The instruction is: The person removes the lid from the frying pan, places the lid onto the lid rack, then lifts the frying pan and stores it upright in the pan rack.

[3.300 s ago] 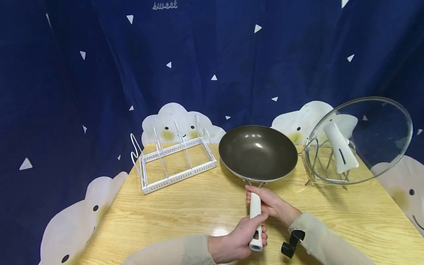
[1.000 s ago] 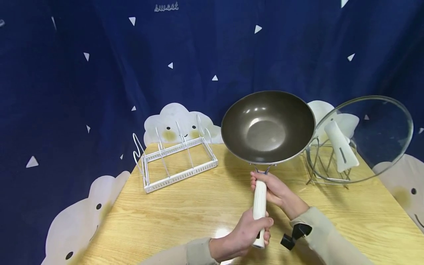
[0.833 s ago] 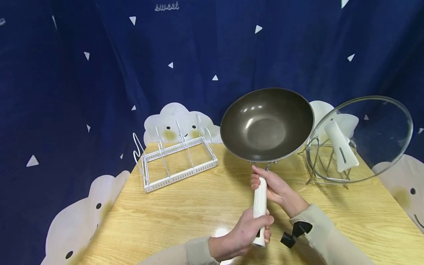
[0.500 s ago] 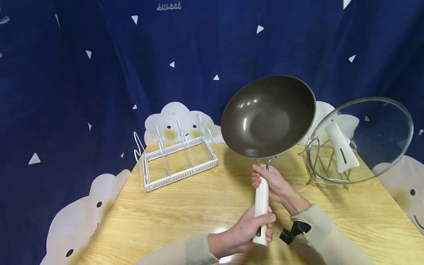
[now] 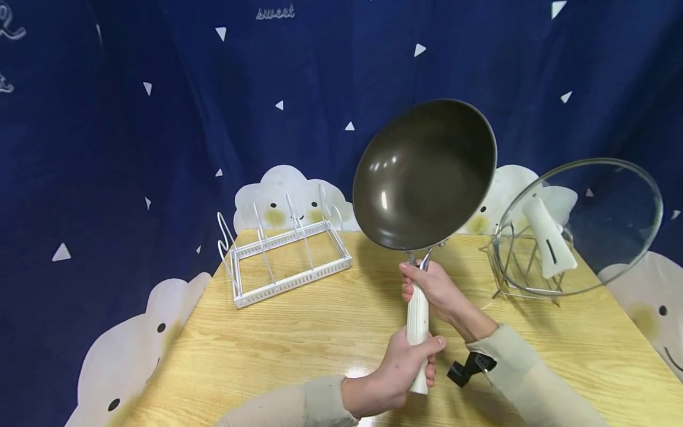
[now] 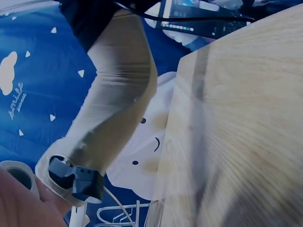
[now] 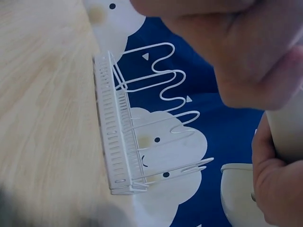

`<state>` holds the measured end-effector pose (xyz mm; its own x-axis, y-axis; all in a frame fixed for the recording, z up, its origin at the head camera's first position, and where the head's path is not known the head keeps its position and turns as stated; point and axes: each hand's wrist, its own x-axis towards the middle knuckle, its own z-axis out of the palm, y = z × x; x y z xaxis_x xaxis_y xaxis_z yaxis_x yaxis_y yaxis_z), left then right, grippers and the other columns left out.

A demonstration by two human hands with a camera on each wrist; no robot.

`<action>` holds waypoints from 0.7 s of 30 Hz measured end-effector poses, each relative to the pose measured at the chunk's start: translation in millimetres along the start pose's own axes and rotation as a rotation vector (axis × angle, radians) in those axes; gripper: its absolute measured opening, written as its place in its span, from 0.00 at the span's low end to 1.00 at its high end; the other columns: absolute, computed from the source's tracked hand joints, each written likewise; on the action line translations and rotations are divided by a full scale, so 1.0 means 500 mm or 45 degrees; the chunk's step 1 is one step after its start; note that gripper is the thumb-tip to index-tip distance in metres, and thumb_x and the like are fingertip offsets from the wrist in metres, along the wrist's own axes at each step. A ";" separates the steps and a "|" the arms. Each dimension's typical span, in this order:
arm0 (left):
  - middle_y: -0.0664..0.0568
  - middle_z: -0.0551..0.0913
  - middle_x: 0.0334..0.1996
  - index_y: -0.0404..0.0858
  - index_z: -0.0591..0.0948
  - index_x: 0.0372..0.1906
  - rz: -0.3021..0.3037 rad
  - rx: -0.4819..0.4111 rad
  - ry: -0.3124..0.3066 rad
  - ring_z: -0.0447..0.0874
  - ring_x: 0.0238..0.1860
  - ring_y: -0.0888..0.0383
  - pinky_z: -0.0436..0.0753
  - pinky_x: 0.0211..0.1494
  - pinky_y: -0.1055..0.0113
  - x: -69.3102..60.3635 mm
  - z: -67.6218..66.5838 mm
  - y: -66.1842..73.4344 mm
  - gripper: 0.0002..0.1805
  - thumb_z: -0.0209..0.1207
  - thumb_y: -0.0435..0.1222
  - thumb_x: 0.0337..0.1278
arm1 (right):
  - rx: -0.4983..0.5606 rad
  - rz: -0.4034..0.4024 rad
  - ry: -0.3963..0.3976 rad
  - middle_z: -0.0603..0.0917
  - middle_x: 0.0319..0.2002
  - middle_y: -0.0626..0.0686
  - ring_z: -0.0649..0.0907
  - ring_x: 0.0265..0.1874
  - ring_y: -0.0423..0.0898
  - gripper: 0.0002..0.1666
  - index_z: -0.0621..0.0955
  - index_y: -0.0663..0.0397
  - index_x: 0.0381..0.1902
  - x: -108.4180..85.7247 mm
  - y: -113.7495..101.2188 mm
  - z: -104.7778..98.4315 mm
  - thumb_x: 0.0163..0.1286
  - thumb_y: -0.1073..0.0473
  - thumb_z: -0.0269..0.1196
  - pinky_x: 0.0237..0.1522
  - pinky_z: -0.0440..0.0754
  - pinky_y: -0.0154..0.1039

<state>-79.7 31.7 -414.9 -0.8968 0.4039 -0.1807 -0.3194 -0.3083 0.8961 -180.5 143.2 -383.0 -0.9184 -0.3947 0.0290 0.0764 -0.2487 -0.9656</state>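
Pan (image 5: 424, 178) rose and tipped steeper, off the surface (image 5: 288, 338) toward its far edge, beyond your grip; handle (image 5: 418, 317) pointed at the near edge, right hand (image 5: 433, 287) gripping nearer the pan, left hand (image 5: 393, 369) gripping farther back.

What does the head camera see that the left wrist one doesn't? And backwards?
Only the head view shows the dark inside of the pan and how the right hand grips its handle.
Only the left wrist view shows a black cable and a dark panel with bright squares.
Both show the left hand, wooden table, black wrist device and blue curtain.
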 end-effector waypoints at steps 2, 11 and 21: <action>0.56 0.68 0.13 0.41 0.69 0.29 0.031 0.008 0.031 0.65 0.09 0.67 0.69 0.11 0.75 0.002 0.000 -0.003 0.10 0.61 0.33 0.49 | -0.071 -0.011 0.022 0.71 0.17 0.48 0.74 0.16 0.39 0.16 0.68 0.56 0.23 0.002 -0.005 0.005 0.73 0.60 0.53 0.22 0.77 0.31; 0.55 0.68 0.10 0.39 0.67 0.29 0.117 0.029 0.116 0.65 0.07 0.65 0.69 0.08 0.72 0.004 -0.002 -0.011 0.10 0.56 0.26 0.42 | -0.217 0.016 0.044 0.73 0.15 0.49 0.76 0.14 0.41 0.11 0.69 0.60 0.27 0.009 -0.023 0.036 0.70 0.63 0.54 0.20 0.77 0.33; 0.56 0.66 0.11 0.40 0.66 0.29 0.173 -0.015 0.034 0.63 0.07 0.65 0.67 0.09 0.71 -0.001 -0.029 -0.007 0.11 0.54 0.25 0.44 | -0.317 0.021 0.058 0.73 0.15 0.51 0.76 0.13 0.42 0.10 0.69 0.59 0.28 0.023 -0.028 0.065 0.69 0.62 0.56 0.19 0.78 0.34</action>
<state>-82.8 20.1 -424.1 -0.9399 0.3345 -0.0692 -0.1981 -0.3690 0.9081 -179.3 113.6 -360.5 -0.9347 -0.3555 0.0063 -0.0010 -0.0151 -0.9999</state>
